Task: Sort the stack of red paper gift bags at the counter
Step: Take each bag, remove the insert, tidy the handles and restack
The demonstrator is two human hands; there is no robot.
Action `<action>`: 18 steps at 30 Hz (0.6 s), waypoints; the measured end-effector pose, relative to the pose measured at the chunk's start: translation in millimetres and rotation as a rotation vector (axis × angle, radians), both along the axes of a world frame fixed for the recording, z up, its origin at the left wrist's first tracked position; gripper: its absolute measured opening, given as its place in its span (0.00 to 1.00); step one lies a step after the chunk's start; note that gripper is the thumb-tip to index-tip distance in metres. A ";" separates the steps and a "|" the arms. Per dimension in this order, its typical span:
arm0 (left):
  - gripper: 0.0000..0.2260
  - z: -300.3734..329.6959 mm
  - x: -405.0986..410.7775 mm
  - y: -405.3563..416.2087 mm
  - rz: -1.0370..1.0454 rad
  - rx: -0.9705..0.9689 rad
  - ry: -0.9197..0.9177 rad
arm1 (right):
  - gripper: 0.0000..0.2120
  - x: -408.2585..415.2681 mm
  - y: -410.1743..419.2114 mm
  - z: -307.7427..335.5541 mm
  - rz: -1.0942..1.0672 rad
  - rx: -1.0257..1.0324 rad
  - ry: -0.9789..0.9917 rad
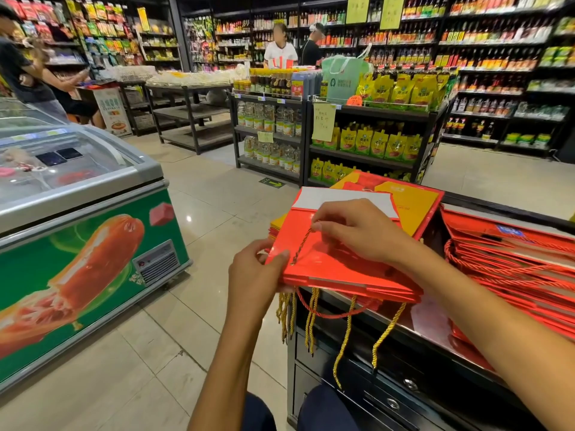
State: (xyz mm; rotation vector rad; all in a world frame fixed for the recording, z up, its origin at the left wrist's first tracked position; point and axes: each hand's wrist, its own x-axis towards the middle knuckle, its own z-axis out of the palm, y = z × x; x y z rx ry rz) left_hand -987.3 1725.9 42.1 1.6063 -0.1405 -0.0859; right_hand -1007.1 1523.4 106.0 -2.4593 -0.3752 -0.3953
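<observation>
A stack of flat red paper gift bags point(342, 269) lies on the left end of the dark counter point(404, 325), overhanging its edge. My left hand point(258, 272) grips the near left corner of the top bag, thumb on its face. My right hand point(354, 231) rests on the top bag and pinches its twisted cord handle point(300, 247). Gold and red cords point(345, 331) hang down from the stack's near edge. Below it lie bags with yellow faces point(413, 203). A second, fanned pile of red bags point(513, 269) lies to the right on the counter.
A green chest freezer point(77, 244) with a sausage picture stands to the left across a tiled aisle. Shelves of yellow pouches point(373, 141) and bottles stand behind the counter. Several people stand at the back and far left. Counter drawers point(389, 387) are below the stack.
</observation>
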 end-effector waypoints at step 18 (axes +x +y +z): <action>0.18 38.7 31.5 5.7 -0.072 0.313 0.082 | 0.15 -26.2 -35.2 15.2 -0.683 -0.434 0.058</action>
